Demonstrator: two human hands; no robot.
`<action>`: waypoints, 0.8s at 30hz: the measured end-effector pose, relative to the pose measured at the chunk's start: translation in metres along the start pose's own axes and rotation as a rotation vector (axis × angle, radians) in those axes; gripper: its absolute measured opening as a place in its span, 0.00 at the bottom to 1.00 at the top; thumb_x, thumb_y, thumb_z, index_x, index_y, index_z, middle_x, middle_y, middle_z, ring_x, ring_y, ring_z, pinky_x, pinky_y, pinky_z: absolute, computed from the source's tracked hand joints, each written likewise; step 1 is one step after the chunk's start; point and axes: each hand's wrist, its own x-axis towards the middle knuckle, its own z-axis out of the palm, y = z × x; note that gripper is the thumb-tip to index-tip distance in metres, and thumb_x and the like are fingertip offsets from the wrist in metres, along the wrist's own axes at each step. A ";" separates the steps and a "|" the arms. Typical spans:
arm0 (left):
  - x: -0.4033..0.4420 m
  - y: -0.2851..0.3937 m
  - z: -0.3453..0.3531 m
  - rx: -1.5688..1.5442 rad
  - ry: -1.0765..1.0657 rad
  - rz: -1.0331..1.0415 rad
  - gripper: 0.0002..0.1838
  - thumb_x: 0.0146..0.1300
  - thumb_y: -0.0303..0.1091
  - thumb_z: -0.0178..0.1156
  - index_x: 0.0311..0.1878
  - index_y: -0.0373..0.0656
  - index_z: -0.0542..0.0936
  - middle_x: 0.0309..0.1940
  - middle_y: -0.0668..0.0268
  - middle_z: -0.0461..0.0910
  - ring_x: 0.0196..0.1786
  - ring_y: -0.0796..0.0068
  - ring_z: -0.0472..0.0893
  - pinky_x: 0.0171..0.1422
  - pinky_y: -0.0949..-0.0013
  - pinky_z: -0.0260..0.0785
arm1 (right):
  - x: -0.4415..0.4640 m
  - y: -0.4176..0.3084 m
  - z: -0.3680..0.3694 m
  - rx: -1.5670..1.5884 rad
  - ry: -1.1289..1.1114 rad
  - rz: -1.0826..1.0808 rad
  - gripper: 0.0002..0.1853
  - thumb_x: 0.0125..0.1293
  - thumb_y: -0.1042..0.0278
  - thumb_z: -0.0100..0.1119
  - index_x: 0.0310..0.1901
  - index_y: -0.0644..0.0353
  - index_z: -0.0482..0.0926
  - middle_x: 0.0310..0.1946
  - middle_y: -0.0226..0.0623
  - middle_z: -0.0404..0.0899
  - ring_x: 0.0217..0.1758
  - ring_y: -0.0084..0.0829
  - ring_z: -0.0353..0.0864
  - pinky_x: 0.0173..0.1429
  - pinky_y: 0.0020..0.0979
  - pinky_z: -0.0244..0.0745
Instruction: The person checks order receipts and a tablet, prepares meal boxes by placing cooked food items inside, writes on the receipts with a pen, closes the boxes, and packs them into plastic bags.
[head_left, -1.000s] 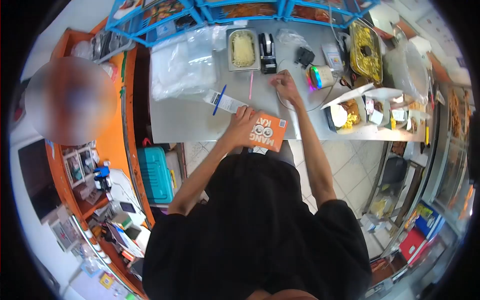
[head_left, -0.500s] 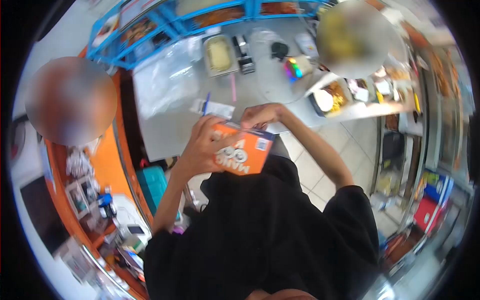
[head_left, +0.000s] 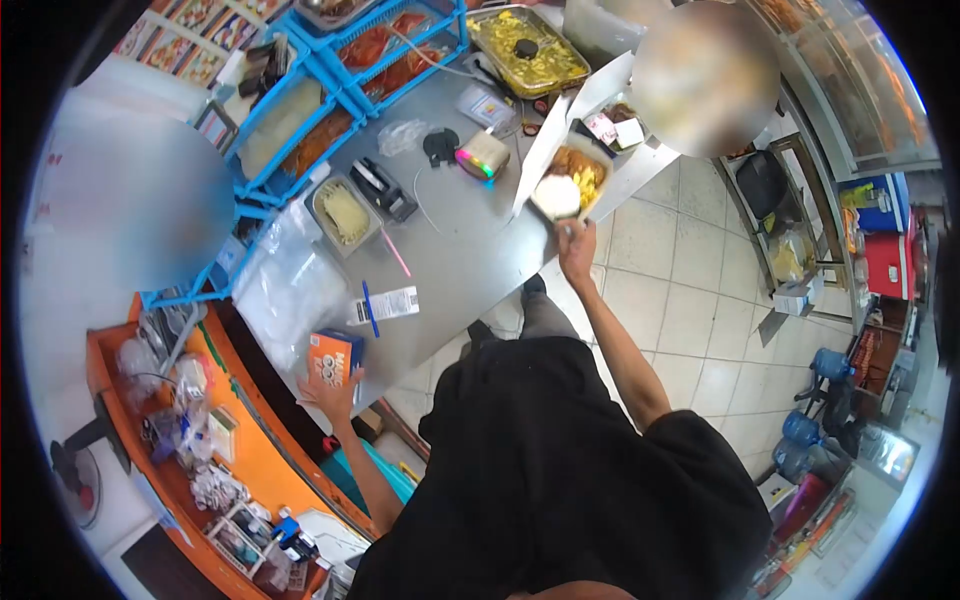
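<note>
The orange and blue box (head_left: 330,354) is at the near left corner of the metal table. My left hand (head_left: 329,397) is against its near side, fingers spread, the box between them and the thumb. With the fingers curled on its near edge, my right hand (head_left: 576,250) grips an open meal box (head_left: 537,160) at the table's right edge. White rice (head_left: 557,197), brown meat and yellow pieces fill it. The undersides of the right fingers are hidden.
A paper slip (head_left: 398,304) with a blue pen, a tub of shredded food (head_left: 342,213), a black stapler-like device (head_left: 384,190) and plastic bags (head_left: 285,290) lie on the metal table (head_left: 460,265). Blue crates (head_left: 345,100) and a yellow food tray (head_left: 530,50) stand behind. Tiled floor is at right.
The orange box has gone from between both hands to the table's left corner with my left hand. My right hand has left it and moved right to the meal box.
</note>
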 end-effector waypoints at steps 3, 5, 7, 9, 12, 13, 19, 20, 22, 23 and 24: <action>0.024 0.044 -0.003 -0.353 0.096 0.119 0.46 0.49 0.47 0.75 0.71 0.46 0.65 0.64 0.50 0.69 0.71 0.47 0.61 0.75 0.48 0.51 | -0.043 -0.008 -0.034 0.049 -0.224 0.006 0.08 0.61 0.69 0.65 0.42 0.55 0.82 0.49 0.58 0.76 0.56 0.59 0.75 0.58 0.47 0.72; 0.034 0.094 -0.006 -0.811 -0.088 0.186 0.33 0.62 0.35 0.66 0.69 0.42 0.66 0.64 0.50 0.69 0.71 0.50 0.64 0.77 0.56 0.51 | -0.057 0.001 -0.050 0.109 -0.352 0.038 0.11 0.60 0.75 0.64 0.44 0.56 0.81 0.49 0.53 0.77 0.55 0.50 0.77 0.55 0.41 0.76; 0.032 0.171 -0.017 -0.983 -0.271 0.318 0.31 0.63 0.34 0.64 0.69 0.43 0.66 0.65 0.51 0.68 0.71 0.52 0.65 0.76 0.55 0.52 | -0.062 -0.003 -0.064 0.233 -0.340 0.090 0.16 0.60 0.82 0.62 0.48 0.54 0.80 0.47 0.45 0.78 0.53 0.38 0.80 0.51 0.34 0.79; 0.023 0.239 -0.031 -0.781 -0.123 0.630 0.25 0.66 0.33 0.61 0.65 0.42 0.71 0.66 0.50 0.67 0.71 0.56 0.65 0.75 0.57 0.54 | -0.045 -0.026 -0.058 0.547 -0.171 0.138 0.21 0.60 0.85 0.60 0.53 0.55 0.77 0.49 0.41 0.78 0.58 0.36 0.77 0.54 0.35 0.79; 0.032 0.236 0.025 -0.483 -0.324 1.033 0.19 0.68 0.33 0.59 0.60 0.40 0.75 0.56 0.50 0.76 0.61 0.61 0.76 0.67 0.60 0.66 | -0.019 -0.016 -0.060 0.909 -0.364 0.453 0.24 0.63 0.80 0.61 0.61 0.59 0.71 0.56 0.39 0.75 0.63 0.32 0.74 0.60 0.34 0.76; 0.032 0.234 0.028 -0.611 -0.504 0.877 0.17 0.69 0.33 0.58 0.58 0.40 0.76 0.51 0.52 0.78 0.55 0.63 0.78 0.61 0.62 0.69 | -0.012 -0.004 -0.065 0.984 -0.495 0.577 0.23 0.64 0.77 0.62 0.61 0.60 0.71 0.57 0.39 0.74 0.63 0.32 0.74 0.62 0.36 0.74; 0.013 0.219 0.058 -1.184 -0.824 0.250 0.10 0.70 0.34 0.58 0.46 0.38 0.77 0.30 0.64 0.79 0.31 0.74 0.81 0.35 0.67 0.74 | -0.024 -0.014 -0.110 1.018 -0.927 0.504 0.20 0.68 0.62 0.64 0.55 0.67 0.77 0.48 0.33 0.81 0.52 0.25 0.79 0.57 0.31 0.76; 0.013 0.223 0.064 -1.237 -0.831 0.167 0.09 0.70 0.34 0.58 0.44 0.38 0.76 0.30 0.64 0.78 0.31 0.74 0.80 0.34 0.68 0.74 | -0.026 -0.009 -0.098 0.997 -0.825 0.637 0.18 0.66 0.63 0.65 0.52 0.67 0.79 0.45 0.32 0.82 0.48 0.23 0.80 0.53 0.30 0.77; 0.004 0.231 0.074 -1.230 -0.683 0.133 0.09 0.69 0.35 0.60 0.40 0.38 0.75 0.30 0.63 0.78 0.28 0.74 0.79 0.32 0.68 0.72 | -0.037 0.024 -0.050 0.939 -0.610 0.886 0.15 0.64 0.64 0.68 0.45 0.66 0.82 0.39 0.31 0.83 0.40 0.21 0.81 0.45 0.28 0.78; -0.002 0.236 0.079 -1.166 -0.528 0.181 0.10 0.69 0.36 0.61 0.38 0.39 0.74 0.30 0.63 0.79 0.27 0.74 0.78 0.32 0.67 0.72 | -0.047 0.031 -0.024 0.882 -0.518 0.858 0.11 0.65 0.63 0.68 0.37 0.64 0.83 0.32 0.28 0.82 0.32 0.19 0.78 0.36 0.27 0.76; -0.002 0.238 0.087 -1.097 -0.371 0.231 0.11 0.68 0.37 0.62 0.36 0.39 0.74 0.29 0.62 0.79 0.25 0.74 0.77 0.31 0.67 0.71 | -0.048 0.003 -0.026 0.667 -0.388 0.818 0.13 0.66 0.62 0.66 0.42 0.64 0.84 0.33 0.31 0.84 0.31 0.20 0.79 0.38 0.25 0.76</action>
